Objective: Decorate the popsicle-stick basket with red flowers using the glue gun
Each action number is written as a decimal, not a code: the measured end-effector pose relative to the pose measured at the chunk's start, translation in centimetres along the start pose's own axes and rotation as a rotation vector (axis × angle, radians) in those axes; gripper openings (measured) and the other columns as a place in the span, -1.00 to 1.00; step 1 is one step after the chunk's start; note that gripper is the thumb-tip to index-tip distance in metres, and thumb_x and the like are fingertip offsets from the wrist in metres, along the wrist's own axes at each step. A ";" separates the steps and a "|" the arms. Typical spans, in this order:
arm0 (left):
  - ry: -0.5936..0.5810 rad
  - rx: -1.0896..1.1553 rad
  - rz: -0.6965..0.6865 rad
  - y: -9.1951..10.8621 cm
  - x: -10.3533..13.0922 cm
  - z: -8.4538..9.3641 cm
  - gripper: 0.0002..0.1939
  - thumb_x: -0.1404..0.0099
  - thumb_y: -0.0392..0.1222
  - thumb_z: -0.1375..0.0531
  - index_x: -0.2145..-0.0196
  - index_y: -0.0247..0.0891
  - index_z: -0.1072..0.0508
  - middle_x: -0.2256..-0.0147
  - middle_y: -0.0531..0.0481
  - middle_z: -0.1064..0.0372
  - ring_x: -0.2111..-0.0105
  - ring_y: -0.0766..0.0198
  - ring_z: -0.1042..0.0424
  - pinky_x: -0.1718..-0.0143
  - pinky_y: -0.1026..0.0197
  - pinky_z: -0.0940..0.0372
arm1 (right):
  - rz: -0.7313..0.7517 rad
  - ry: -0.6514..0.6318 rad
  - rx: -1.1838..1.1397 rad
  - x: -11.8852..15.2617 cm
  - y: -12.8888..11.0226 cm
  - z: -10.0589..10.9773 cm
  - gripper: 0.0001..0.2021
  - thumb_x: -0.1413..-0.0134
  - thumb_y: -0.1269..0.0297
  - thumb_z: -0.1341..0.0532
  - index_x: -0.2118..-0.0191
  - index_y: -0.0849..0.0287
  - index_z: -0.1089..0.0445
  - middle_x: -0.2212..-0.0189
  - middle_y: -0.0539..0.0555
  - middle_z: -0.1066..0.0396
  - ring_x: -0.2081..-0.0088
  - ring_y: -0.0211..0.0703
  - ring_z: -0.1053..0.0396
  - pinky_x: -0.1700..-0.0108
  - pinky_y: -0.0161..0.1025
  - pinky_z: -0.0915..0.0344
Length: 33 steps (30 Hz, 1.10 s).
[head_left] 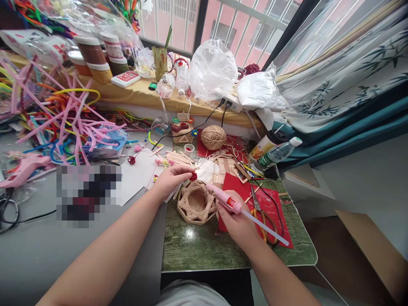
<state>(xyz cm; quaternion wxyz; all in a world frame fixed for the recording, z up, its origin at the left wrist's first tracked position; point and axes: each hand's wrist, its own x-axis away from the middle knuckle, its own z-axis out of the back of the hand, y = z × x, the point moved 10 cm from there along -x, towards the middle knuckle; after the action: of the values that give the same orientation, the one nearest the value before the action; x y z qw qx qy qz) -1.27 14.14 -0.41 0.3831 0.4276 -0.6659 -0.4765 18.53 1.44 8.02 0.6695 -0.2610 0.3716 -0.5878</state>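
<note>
Between the fingertips of my left hand (172,179) is a small dark red flower (193,176), held above the far left rim of a twine-wrapped basket (196,214). The basket has open star-like sides and rests on the green table (191,250). My right hand (237,219) is closed around a pink glue gun (227,199), its nozzle pointing left over the basket toward the flower. A long translucent glue stick (267,228) juts from the gun's back end. Orange-handled scissors (259,212) lie right of my right hand on red sheets (280,231).
Behind the basket are wooden craft sticks (178,158) and a twine ball (213,137). A water bottle (277,155) stands at the right. Pink pipe cleaners (75,114) pile up left, near another pink glue gun (25,169). A black cord (276,197) crosses the red sheets.
</note>
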 end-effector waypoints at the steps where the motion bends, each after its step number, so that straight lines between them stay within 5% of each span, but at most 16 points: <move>1: -0.006 -0.010 0.005 -0.1 0.0 -0.1 -0.62 -0.16 0.01 -0.49 0.14 -0.26 -0.68 0.14 -0.16 -0.65 0.11 0.09 -0.58 -0.05 0.04 -0.39 | 0.022 0.059 -0.009 0.1 0.1 0.6 -0.77 -0.40 0.09 -0.22 -0.01 0.03 -0.50 0.06 0.12 -0.55 -0.02 0.04 -0.50 -0.15 -0.05 -0.40; 4: -0.021 -0.029 0.018 -0.1 0.1 -0.3 -0.63 -0.15 0.00 -0.49 0.15 -0.25 -0.67 0.14 -0.16 -0.65 0.12 0.07 -0.59 -0.05 0.02 -0.39 | -0.059 0.199 -0.018 0.4 2.6 2.8 -0.69 -0.34 0.00 -0.26 -0.05 0.04 -0.52 0.04 0.14 -0.59 -0.04 0.09 -0.53 -0.14 -0.03 -0.44; 8: -0.052 -0.092 0.022 0.3 0.6 -1.0 -0.67 -0.16 0.00 -0.46 0.20 -0.25 -0.64 0.19 -0.14 -0.65 0.17 0.09 -0.59 0.03 0.06 -0.40 | -0.313 0.329 -0.034 1.7 8.0 5.4 -0.47 -0.21 -0.21 -0.30 -0.05 0.13 -0.57 0.22 0.15 -0.66 0.13 0.13 -0.61 0.12 -0.08 -0.54; 12: -0.038 -0.233 0.025 0.5 1.1 -1.4 -0.71 -0.19 -0.01 -0.41 0.21 -0.25 -0.63 0.22 -0.13 -0.64 0.19 0.08 -0.59 0.09 0.07 -0.41 | -0.409 0.385 -0.060 2.9 11.1 6.0 -0.40 -0.12 -0.29 -0.32 0.05 0.20 -0.60 0.37 0.14 -0.64 0.27 0.11 -0.62 0.27 -0.13 -0.53; 21: -0.015 -0.486 -0.005 1.1 1.4 -1.6 -0.79 -0.24 -0.07 -0.32 0.21 -0.21 -0.61 0.27 -0.05 -0.60 0.26 0.13 -0.54 0.20 0.12 -0.37 | -0.438 0.399 -0.090 3.1 11.9 4.7 -0.44 -0.11 -0.30 -0.32 0.16 0.18 -0.60 0.37 0.16 -0.65 0.29 0.09 -0.62 0.27 -0.14 -0.53; 27: 0.076 -0.795 -0.240 3.8 2.1 -2.5 -0.93 -0.24 -0.15 -0.28 0.31 -0.16 -0.51 0.22 -0.02 -0.54 0.14 0.10 -0.48 0.15 0.10 -0.34 | -0.479 0.393 -0.122 3.2 12.6 4.5 -0.45 -0.11 -0.27 -0.34 0.15 0.19 -0.59 0.26 0.19 -0.66 0.21 0.10 -0.62 0.19 -0.10 -0.55; 33: 0.075 -0.814 -0.246 3.7 2.6 -3.3 -0.89 -0.30 -0.18 -0.24 0.19 -0.14 -0.50 0.19 -0.02 -0.55 0.17 0.12 -0.52 0.15 0.07 -0.38 | -0.496 0.409 -0.159 3.5 13.4 4.3 -0.43 -0.08 -0.26 -0.38 0.08 0.19 -0.60 0.25 0.20 -0.66 0.17 0.14 -0.62 0.15 -0.05 -0.57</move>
<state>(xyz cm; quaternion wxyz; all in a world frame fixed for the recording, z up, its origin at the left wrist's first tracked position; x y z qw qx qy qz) 0.05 11.36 4.28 0.4849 0.3345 -0.3531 -0.7269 30.05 -0.03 -0.64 0.3950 -0.2716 0.4680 -0.7424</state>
